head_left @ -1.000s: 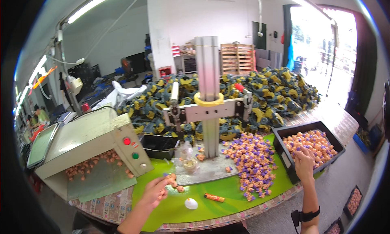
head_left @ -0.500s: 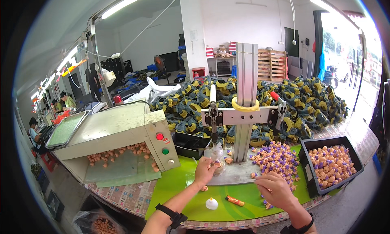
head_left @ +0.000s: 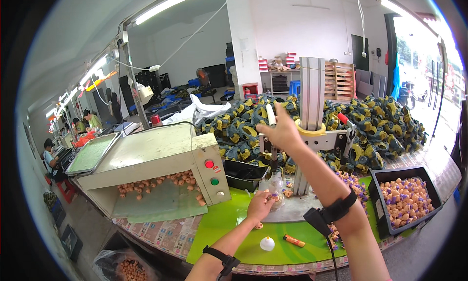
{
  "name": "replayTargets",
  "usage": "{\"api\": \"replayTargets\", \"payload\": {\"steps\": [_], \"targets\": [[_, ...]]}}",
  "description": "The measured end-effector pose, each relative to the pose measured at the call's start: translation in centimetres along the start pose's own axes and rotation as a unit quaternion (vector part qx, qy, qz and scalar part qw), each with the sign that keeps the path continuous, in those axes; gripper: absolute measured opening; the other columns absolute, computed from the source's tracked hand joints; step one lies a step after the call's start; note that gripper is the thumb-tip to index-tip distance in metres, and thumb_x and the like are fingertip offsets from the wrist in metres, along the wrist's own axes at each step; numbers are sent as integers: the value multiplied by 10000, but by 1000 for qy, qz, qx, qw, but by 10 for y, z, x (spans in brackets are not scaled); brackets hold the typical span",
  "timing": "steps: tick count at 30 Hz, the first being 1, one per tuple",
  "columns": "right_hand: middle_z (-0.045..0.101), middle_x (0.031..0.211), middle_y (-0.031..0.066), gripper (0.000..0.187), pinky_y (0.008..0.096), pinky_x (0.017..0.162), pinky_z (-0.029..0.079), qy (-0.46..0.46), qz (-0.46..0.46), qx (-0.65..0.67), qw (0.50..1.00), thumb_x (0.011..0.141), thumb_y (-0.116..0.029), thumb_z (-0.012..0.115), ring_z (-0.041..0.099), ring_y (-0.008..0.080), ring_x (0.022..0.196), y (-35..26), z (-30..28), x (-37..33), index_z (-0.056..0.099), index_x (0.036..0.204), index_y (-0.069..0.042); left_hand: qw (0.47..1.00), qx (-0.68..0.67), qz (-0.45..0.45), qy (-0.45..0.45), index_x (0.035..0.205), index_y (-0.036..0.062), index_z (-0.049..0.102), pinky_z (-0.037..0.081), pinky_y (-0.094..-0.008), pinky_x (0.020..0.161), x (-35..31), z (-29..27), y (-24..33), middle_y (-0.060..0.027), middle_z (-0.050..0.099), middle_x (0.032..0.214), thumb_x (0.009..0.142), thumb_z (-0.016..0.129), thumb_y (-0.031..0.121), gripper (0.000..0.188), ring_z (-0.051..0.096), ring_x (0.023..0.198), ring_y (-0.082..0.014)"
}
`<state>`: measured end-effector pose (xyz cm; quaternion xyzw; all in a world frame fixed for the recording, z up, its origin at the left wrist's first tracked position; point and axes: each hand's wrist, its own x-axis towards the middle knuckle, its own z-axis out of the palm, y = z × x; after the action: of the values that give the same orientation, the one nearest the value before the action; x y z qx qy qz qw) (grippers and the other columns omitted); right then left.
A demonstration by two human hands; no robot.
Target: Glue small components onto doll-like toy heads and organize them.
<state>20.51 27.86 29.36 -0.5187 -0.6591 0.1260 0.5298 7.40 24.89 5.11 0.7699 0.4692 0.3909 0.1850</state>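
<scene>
My left hand [head_left: 260, 206] is closed at the foot of a clear, lumpy fixture [head_left: 276, 185] under a toggle clamp. What its fingertips pinch is too small to make out. My right hand [head_left: 282, 131] is raised at the clamp's white lever handle [head_left: 271, 115], thumb and fingers spread around it; whether it touches is unclear. The clamp hangs on a crossplate [head_left: 329, 140] fixed to an upright aluminium post [head_left: 312, 98]. Small peach and purple doll-head parts [head_left: 358, 183] lie in a heap right of the post, partly hidden by my right forearm.
A beige box machine [head_left: 146, 149] with peach parts inside stands left. A black bin [head_left: 434, 210] of peach and purple parts sits right. Green and yellow plastic shells [head_left: 380, 130] are piled behind. In front lie a white bottle [head_left: 267, 243] and an orange tube [head_left: 294, 240].
My right hand has risen from beside the purple and peach heap to the white lever handle. The left hand stays at the fixture. The whole view has shifted slightly.
</scene>
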Motion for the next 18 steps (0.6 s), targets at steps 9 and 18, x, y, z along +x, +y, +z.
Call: {"api": "replayTargets", "payload": {"steps": [9,18], "targets": [[650,1030,61,339,353,860,488,-193,-356,75,911,757,-178,754,650,179,839,-75,-45,-83,652,1061,-72,996,-32,-71,-48,997,58,670,468,-365,679,-3,-9,-22,-99,597,851,815,695,196,230,570,735,-243],[431,1392,205,711,449,1041,339,-23,-296,9,955,738,-213,779,417,362,1281,-4,-23,-196,443,1333,-15,732,-591,-329,-82,1078,-5,573,432,-205,508,-62,-62,-30,-48,542,766,891,593,95,213,518,648,-74]]}}
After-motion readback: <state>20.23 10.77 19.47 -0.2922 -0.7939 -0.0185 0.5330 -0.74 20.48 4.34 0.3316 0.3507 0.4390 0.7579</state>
